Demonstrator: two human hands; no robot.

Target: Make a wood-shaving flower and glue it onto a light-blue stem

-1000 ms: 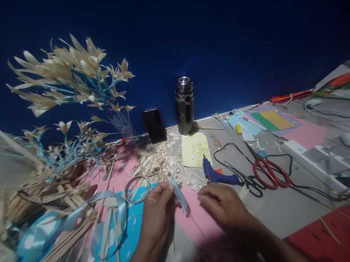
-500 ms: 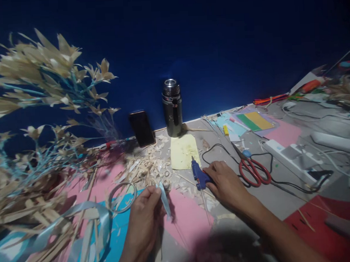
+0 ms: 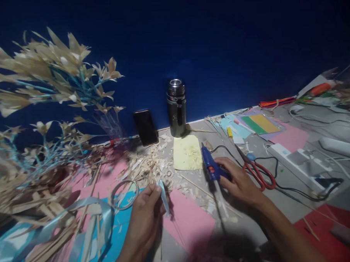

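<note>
Between the thumb and fingers of my left hand (image 3: 147, 207) is a narrow piece of light blue ribbon (image 3: 164, 199), its free end hanging down over the pink paper (image 3: 188, 215). My right hand (image 3: 238, 182) is wrapped round the handle of a blue glue gun (image 3: 211, 164), raised a little over the table with its nozzle pointing away from me. A clear glue stick (image 3: 222, 201) sticks out of its rear. A yellow stained pad (image 3: 187, 153) lies just left of the nozzle.
A dark flask (image 3: 176, 107) and a phone (image 3: 146, 127) stand by the blue wall. Dried flowers (image 3: 65, 81), wood shavings, a tape ring (image 3: 125, 195) and loose ribbon fill the left. Red-handled scissors (image 3: 259, 175), cables and a white power strip (image 3: 295, 168) lie right.
The glue gun has been lifted off the yellow pad's edge and moved right and slightly toward me in my right hand. My left hand keeps its hold on the ribbon. The view has shifted slightly.
</note>
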